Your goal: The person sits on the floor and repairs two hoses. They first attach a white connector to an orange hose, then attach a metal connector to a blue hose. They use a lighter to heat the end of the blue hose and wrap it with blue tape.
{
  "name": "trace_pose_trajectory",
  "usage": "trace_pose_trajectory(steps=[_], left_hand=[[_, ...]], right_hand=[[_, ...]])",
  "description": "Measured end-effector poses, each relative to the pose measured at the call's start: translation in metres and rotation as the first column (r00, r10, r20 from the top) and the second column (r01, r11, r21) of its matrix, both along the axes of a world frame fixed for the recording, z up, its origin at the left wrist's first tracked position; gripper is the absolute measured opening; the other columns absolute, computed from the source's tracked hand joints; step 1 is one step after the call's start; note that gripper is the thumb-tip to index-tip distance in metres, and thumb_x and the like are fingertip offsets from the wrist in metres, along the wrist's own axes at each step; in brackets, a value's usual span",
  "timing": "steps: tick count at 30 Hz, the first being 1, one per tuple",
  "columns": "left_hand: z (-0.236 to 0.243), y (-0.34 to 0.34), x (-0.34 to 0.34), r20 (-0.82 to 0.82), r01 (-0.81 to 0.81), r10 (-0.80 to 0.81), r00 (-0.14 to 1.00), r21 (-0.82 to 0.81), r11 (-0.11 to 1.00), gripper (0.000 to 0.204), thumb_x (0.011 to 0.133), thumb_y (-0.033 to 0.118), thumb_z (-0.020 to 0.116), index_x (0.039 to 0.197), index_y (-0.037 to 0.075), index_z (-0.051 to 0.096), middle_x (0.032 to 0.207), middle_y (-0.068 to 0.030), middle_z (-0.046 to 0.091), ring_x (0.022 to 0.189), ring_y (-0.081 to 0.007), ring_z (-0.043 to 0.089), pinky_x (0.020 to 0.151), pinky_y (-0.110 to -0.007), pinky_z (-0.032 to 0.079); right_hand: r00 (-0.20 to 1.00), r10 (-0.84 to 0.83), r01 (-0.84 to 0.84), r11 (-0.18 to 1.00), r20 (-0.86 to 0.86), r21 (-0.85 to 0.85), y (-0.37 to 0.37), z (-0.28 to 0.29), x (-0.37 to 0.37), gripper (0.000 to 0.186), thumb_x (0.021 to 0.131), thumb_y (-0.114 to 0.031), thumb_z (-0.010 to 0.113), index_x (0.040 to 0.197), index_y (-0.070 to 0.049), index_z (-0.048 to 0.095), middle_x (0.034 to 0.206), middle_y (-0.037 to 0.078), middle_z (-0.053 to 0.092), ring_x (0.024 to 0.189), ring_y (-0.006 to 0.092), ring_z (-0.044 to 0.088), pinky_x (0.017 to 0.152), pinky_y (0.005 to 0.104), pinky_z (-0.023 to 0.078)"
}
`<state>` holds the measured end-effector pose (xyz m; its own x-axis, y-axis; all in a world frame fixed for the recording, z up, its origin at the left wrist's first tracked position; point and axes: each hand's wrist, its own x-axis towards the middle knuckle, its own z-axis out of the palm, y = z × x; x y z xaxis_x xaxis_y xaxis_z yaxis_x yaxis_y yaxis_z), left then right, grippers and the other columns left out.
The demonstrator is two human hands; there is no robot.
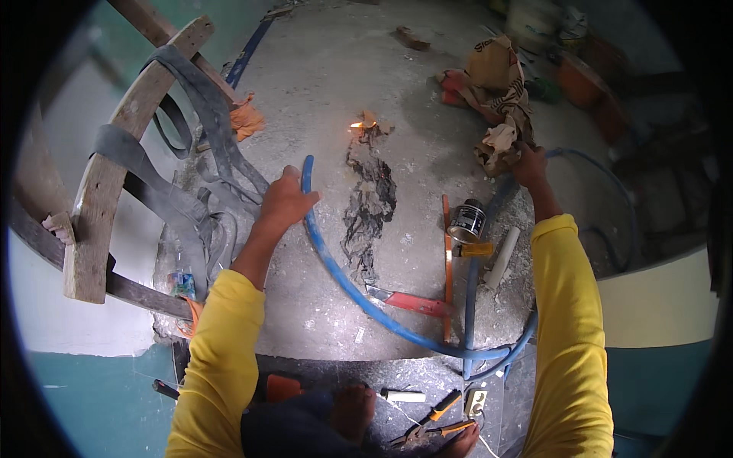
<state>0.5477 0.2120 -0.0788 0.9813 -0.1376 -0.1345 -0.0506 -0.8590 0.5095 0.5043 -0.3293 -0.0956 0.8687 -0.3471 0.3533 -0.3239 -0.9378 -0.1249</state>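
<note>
My left hand grips the blue hose just below its free end, left of centre. The hose curves down and to the right. My right hand is closed on crumpled brown paper at the upper right. Between my hands a strip of blackened, burnt paper lies on the concrete surface, with a small flame at its far end. Below it lie a red-handled blade, a thin orange strip, a dark can and a white pipe.
A wooden frame draped with grey straps stands at the left. A blue bar and orange buckets are farther back. Below the surface's edge are my feet, pliers and a socket.
</note>
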Motion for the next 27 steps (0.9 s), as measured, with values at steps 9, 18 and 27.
trace_pose_trajectory(steps=[9, 18, 27], left_hand=[[0.072, -0.046, -0.011, 0.168, 0.299, -0.299, 0.939, 0.026, 0.954, 0.059, 0.095, 0.040, 0.075, 0.138, 0.003, 0.057, 0.106, -0.0231, 0.076, 0.105, -0.0371, 0.074, 0.087, -0.044, 0.058], [0.112, -0.217, -0.007, -0.104, 0.004, -0.234, 0.967, -0.908, 0.418, 0.096, 0.094, 0.050, 0.078, 0.163, 0.008, 0.026, 0.143, -0.0158, 0.056, 0.119, -0.0278, 0.066, 0.090, -0.039, 0.059], [0.047, -0.232, 0.015, -0.310, -0.316, -0.473, 0.825, -0.946, 0.069, 0.058, 0.094, 0.014, 0.078, 0.145, 0.001, 0.052, 0.132, -0.0154, 0.065, 0.118, -0.0288, 0.067, 0.096, -0.043, 0.059]], right_hand=[[0.965, 0.130, -0.210, 0.903, 0.228, 0.374, 0.036, 0.088, -0.011, 0.037, 0.088, -0.007, 0.080, 0.121, 0.001, 0.066, 0.113, 0.021, 0.065, 0.110, 0.0375, 0.066, 0.092, 0.0452, 0.052], [0.846, 0.295, -0.422, 0.879, 0.444, 0.221, 0.097, 0.089, -0.107, 0.042, 0.076, 0.017, 0.068, 0.115, -0.001, 0.067, 0.124, 0.015, 0.058, 0.111, 0.0305, 0.066, 0.091, 0.0394, 0.055], [0.939, 0.198, -0.284, 0.907, 0.283, 0.310, 0.079, 0.093, -0.161, 0.028, 0.088, 0.002, 0.063, 0.114, -0.001, 0.072, 0.108, 0.022, 0.072, 0.107, 0.0411, 0.069, 0.092, 0.0419, 0.054]])
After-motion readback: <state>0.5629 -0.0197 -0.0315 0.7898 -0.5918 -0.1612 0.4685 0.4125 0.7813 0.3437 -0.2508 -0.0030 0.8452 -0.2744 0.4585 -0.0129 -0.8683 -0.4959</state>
